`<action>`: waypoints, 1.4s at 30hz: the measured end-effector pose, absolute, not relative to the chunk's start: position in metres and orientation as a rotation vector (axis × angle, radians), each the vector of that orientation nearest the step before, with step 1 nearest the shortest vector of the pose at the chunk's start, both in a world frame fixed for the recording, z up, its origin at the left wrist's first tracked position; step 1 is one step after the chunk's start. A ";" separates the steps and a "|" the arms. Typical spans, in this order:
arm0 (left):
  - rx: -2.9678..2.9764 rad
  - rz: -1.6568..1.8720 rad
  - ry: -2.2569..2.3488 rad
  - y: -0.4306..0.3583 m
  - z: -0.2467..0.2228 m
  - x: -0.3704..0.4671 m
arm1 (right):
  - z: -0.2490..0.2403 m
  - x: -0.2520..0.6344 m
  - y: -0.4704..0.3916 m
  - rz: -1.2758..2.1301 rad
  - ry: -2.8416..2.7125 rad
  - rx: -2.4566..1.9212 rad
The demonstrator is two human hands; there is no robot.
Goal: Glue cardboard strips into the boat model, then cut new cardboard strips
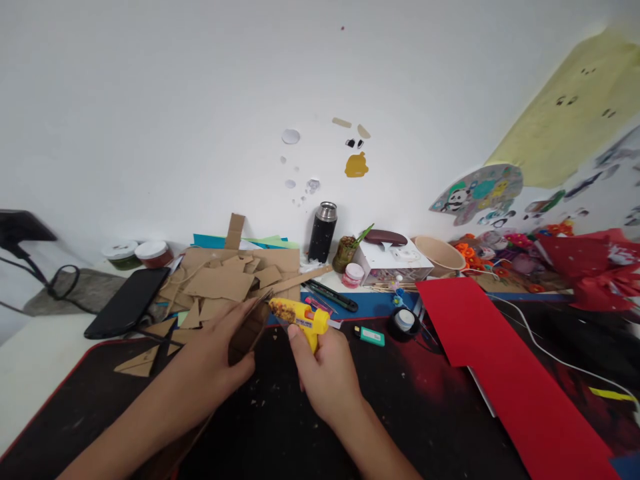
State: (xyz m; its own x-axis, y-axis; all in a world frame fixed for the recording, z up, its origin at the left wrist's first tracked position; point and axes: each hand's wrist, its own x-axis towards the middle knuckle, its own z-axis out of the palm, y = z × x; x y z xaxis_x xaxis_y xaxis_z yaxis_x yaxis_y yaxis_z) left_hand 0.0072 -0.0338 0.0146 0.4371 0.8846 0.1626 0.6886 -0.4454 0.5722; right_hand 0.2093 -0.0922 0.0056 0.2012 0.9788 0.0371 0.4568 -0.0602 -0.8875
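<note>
A yellow hot glue gun [300, 316] is gripped in my right hand [330, 373], its nozzle pointing left. The nozzle is close to the upper edge of a brown cardboard piece [249, 331]; whether they touch is too small to tell. My left hand [215, 357] is wrapped round that cardboard from the left, thumb on the near side and fingers partly hidden behind it. Behind my left hand lies a pile of cut cardboard scraps [220, 283].
A black phone [127, 301] lies at the left. A black bottle [323, 233], a green cutter [333, 295], a teal lighter [370, 335] and a black roll [404, 325] stand or lie beyond my hands. Red card [500, 360] covers the right side.
</note>
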 end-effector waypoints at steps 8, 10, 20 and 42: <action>2.294 0.644 1.337 -0.032 0.007 0.005 | 0.003 0.211 -0.091 0.788 -1.339 -1.611; 2.294 0.646 1.354 -0.029 0.005 0.004 | -0.001 0.212 -0.090 0.789 -1.300 -1.578; 1.981 0.681 1.428 -0.006 0.015 -0.006 | -0.006 0.213 -0.081 1.022 -1.066 -1.397; 1.474 1.006 1.229 -0.022 0.067 -0.020 | -0.056 0.180 -0.071 1.644 -1.187 -1.455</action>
